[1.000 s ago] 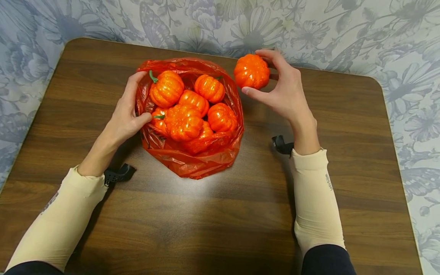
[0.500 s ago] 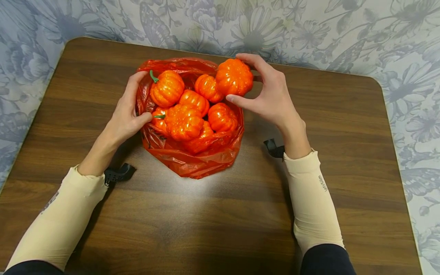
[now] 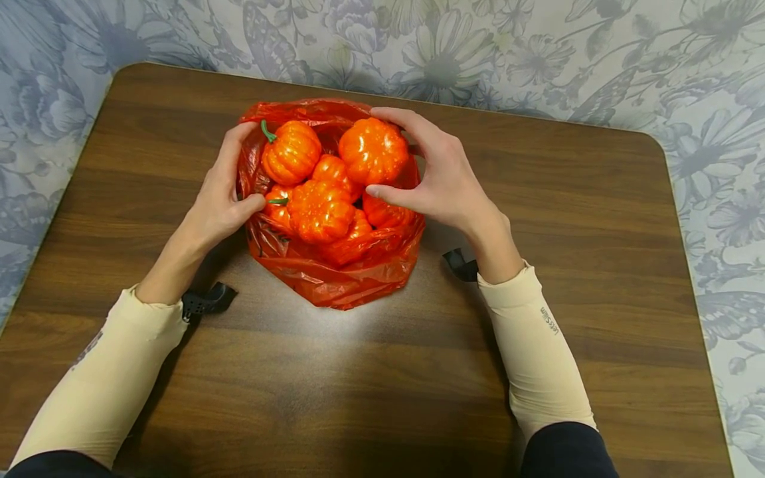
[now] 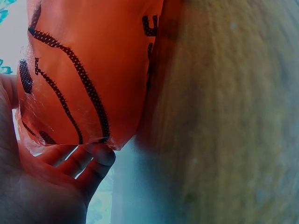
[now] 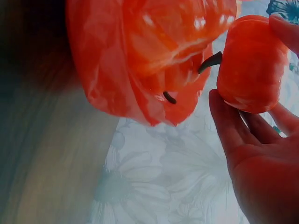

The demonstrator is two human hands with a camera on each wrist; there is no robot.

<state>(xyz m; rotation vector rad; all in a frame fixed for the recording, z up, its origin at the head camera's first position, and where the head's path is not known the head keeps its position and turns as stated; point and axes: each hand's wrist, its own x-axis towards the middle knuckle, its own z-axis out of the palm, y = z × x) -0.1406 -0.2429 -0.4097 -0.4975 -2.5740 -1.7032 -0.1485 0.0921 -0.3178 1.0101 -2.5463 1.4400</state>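
A red plastic bag (image 3: 346, 285) stands with its mouth open on the table, with several small glossy orange toy pumpkins (image 3: 321, 212) in it. My left hand (image 3: 212, 202) holds the bag's left rim, thumb over the edge; the left wrist view shows the bag's dark printed side (image 4: 107, 70) against the fingers. Between the thumb and fingers of my right hand (image 3: 445, 174) is another pumpkin (image 3: 373, 151), above the bag's right side. In the right wrist view its dark stem (image 5: 211, 61) points at the bag. It covers some of the pumpkins below.
The brown wooden table (image 3: 335, 378) has rounded far corners and meets a flower-patterned wall (image 3: 442, 53). A black wrist mount (image 3: 209, 300) sticks out at the left wrist, and another black mount (image 3: 460, 265) at the right.
My right hand has carried its pumpkin leftward and slightly down in view, from beside the bag to over its right side. The left hand and the bag have stayed in place.
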